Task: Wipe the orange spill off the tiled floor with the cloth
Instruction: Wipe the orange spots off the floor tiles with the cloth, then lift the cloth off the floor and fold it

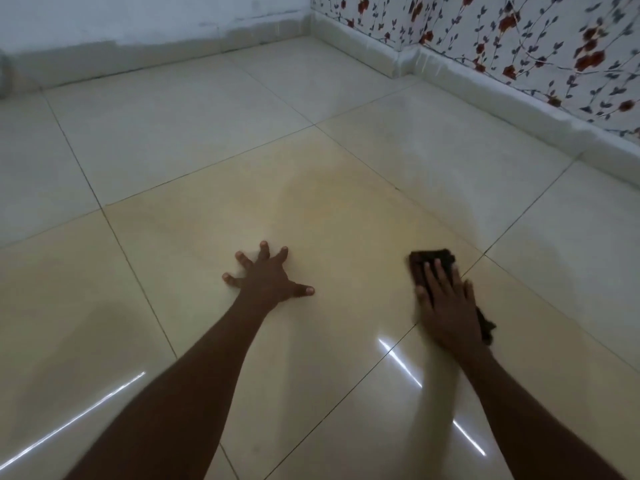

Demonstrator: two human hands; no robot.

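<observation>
**Both hands down on the tiled floor, cloth under the right**

The left hand [266, 277] is planted on the tiled floor [173, 140] with its fingers spread wide and arched, so the fingertips and the outstretched thumb bear on the glossy tile; it holds nothing. The bare left forearm runs back from it towards the lower left corner.

The right hand [446, 303] lies flat, palm down, fingers straight and close together, pressing on the dark cloth [431, 259]. The cloth is bunched under the hand: one end sticks out past the fingertips, and another dark fold shows beside the heel of the hand on the right. Hand and cloth sit just beside a grout line, at the right edge of the large tile that carries the left hand. The right hand's outline is slightly blurred.

The orange spill [332, 199] shows only as a faint yellowish-orange tint spread across the middle tile, beyond both hands and somewhat nearer the centre than the cloth; its edges are soft and hard to trace. Cloth and tint are apart, with pale tile between them.

Farther off, a light skirting [485, 88] runs along the foot of the walls. The right-hand wall [519, 36] bears a pattern of red flowers and dark leaves; the back wall [138, 15] is plain and pale. Bright streaks of reflected light cross the near tiles
</observation>
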